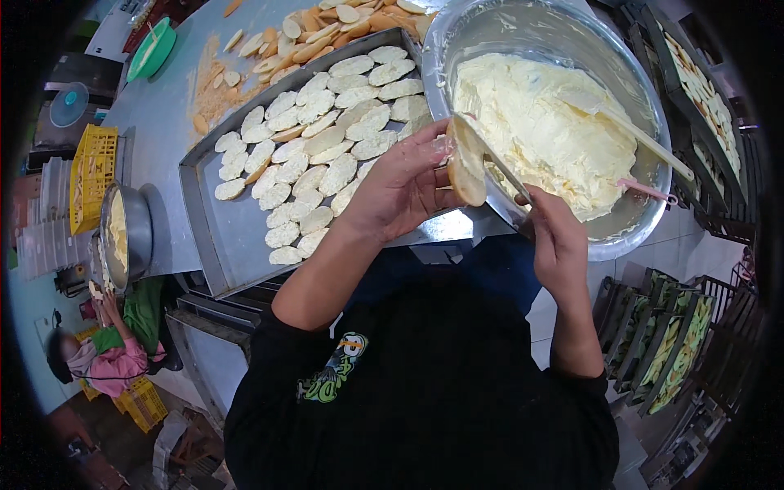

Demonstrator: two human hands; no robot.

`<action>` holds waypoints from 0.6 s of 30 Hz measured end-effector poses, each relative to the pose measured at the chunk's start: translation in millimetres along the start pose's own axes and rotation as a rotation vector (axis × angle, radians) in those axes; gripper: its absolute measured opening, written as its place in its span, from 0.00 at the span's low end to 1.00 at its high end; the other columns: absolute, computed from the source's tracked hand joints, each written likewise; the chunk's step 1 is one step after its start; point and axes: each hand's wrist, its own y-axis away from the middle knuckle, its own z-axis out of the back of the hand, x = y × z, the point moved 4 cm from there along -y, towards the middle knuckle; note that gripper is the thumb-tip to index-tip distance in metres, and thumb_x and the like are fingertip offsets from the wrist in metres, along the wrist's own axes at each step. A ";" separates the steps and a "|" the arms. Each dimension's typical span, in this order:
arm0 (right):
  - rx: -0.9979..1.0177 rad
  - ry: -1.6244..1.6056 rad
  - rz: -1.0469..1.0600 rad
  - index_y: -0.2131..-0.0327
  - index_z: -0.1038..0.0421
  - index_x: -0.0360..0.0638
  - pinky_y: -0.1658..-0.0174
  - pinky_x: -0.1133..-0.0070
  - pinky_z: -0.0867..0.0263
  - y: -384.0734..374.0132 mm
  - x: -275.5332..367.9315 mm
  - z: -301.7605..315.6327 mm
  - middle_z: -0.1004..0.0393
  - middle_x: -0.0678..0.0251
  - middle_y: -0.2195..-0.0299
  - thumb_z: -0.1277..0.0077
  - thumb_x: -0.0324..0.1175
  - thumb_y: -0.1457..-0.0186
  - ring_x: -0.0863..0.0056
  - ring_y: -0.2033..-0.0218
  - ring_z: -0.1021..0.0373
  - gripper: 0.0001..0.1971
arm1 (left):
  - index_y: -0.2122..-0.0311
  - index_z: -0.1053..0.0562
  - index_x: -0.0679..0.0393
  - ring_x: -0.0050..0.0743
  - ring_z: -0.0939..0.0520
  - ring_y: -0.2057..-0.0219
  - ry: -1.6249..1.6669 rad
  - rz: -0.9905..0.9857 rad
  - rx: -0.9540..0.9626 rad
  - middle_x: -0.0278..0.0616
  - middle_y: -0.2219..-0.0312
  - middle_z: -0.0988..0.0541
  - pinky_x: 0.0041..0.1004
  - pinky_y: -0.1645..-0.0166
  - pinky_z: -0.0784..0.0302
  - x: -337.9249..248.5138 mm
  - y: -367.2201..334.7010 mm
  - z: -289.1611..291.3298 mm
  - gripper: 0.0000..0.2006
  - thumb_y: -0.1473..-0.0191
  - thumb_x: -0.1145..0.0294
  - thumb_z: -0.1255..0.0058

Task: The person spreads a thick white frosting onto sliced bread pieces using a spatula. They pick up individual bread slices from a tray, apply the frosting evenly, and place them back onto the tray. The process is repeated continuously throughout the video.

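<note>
My left hand (400,186) holds an oval slice of toasted bread (466,163) upright over the near rim of a big steel bowl (604,237) full of pale yellow cream (543,131). My right hand (555,241) grips a flat metal spreading knife (498,163) whose blade lies against the slice. Left of the hands, a grey metal tray (224,237) carries several rows of cream-coated slices (318,139).
Plain browned slices (314,37) are heaped on the steel table beyond the tray. A pink-handled spatula (649,190) and a pale spatula (645,139) rest in the cream. Racks of filled trays (702,90) stand at right. A seated person (110,351) with another bowl (126,237) is at lower left.
</note>
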 end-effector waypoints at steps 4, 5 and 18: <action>0.064 -0.122 -0.036 0.59 0.33 0.37 0.62 0.78 0.38 5.2 -0.8 2.5 0.29 0.56 0.69 0.60 0.20 0.52 0.64 0.66 0.32 0.14 | 0.47 0.47 0.58 0.29 0.24 0.64 -0.011 -0.003 0.009 0.44 0.61 0.30 0.28 0.62 0.24 3.6 0.1 -1.9 0.24 0.49 0.67 0.58; 0.069 -0.120 -0.026 0.59 0.33 0.37 0.62 0.78 0.38 6.9 -1.5 3.4 0.29 0.57 0.69 0.59 0.20 0.52 0.64 0.66 0.32 0.14 | 0.47 0.47 0.57 0.29 0.24 0.64 -0.015 -0.004 0.019 0.44 0.61 0.30 0.27 0.62 0.23 3.9 -0.1 -2.7 0.24 0.48 0.67 0.58; 0.112 -0.027 0.120 0.60 0.32 0.40 0.63 0.77 0.39 17.3 9.0 17.8 0.30 0.58 0.67 0.58 0.18 0.55 0.66 0.67 0.33 0.17 | 0.49 0.44 0.60 0.33 0.27 0.58 0.046 -0.085 -0.101 0.44 0.56 0.33 0.34 0.55 0.29 10.3 -2.5 4.8 0.24 0.49 0.63 0.57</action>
